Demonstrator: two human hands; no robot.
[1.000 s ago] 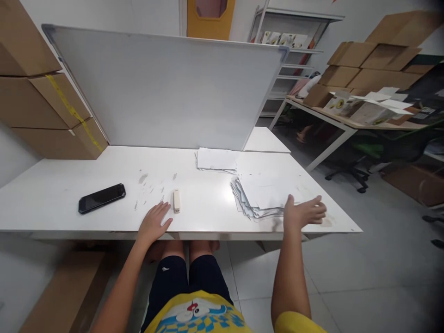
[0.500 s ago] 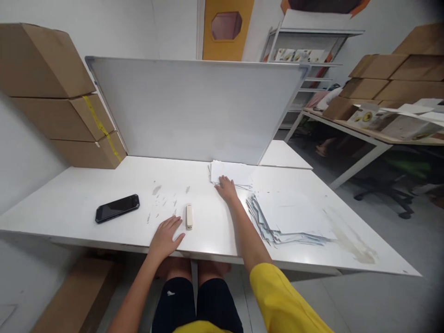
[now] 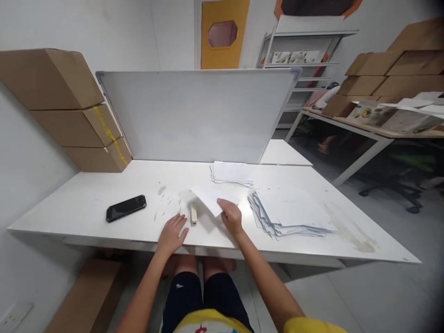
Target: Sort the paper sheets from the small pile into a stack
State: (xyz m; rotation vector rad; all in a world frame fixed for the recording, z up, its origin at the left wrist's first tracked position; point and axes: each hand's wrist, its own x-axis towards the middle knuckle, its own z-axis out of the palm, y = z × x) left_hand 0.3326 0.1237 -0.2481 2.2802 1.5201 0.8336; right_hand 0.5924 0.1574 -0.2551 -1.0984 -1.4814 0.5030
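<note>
With the right hand [image 3: 231,215], pinching a white sheet [image 3: 208,200] by its near edge, holding it tilted over the white table [image 3: 90,208], close beside a small cream-coloured object [image 3: 193,215]. Gripping nothing with the left hand [image 3: 172,233]: resting it palm down, fingers loosely spread, just left of that object and right of a black phone [image 3: 126,208]. Holding the sheet nearer than a small paper stack [image 3: 233,172] and left of a larger paper stack [image 3: 294,208].

Two hands [image 3: 171,235] [image 3: 231,217], one held sheet [image 3: 208,200], two paper stacks [image 3: 233,173] [image 3: 293,208], one stapler [image 3: 193,215], one phone [image 3: 126,208], one whiteboard [image 3: 201,115].
</note>
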